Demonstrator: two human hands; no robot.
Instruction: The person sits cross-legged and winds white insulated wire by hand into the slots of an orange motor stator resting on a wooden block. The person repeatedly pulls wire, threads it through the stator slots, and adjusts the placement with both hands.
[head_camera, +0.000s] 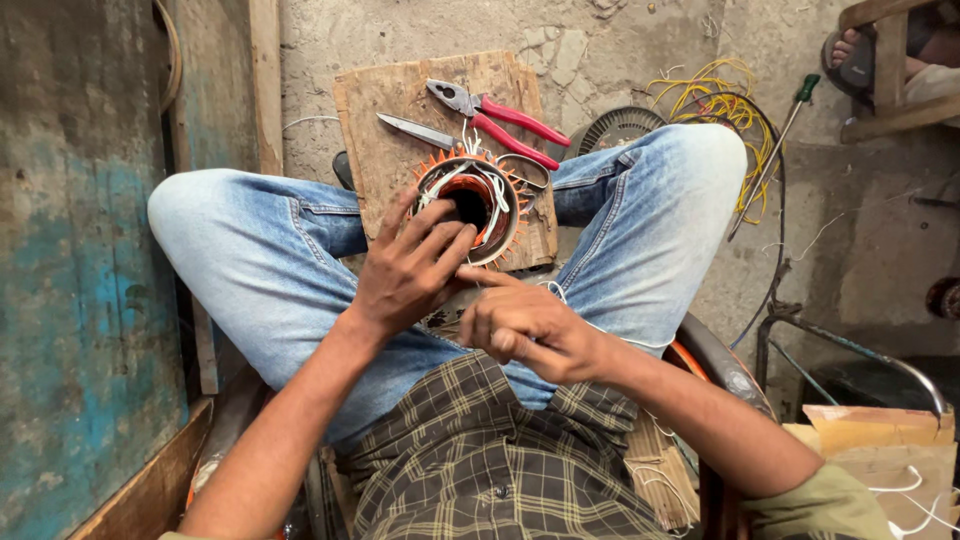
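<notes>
We grip the motor stator (470, 205) (orange-finned, on the wooden board (400, 100)) with our left hand (410, 270); our right hand (525, 325), just below the stator, pinches white thread (490, 205).

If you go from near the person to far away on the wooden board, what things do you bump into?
Left hand → round motor winding with orange paper tabs → scissors → red-handled pliers at the far end of the wooden board.

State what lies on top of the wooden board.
On the wooden board lie red-handled pliers, scissors and a wound motor stator; the left hand covers its near edge.
</notes>
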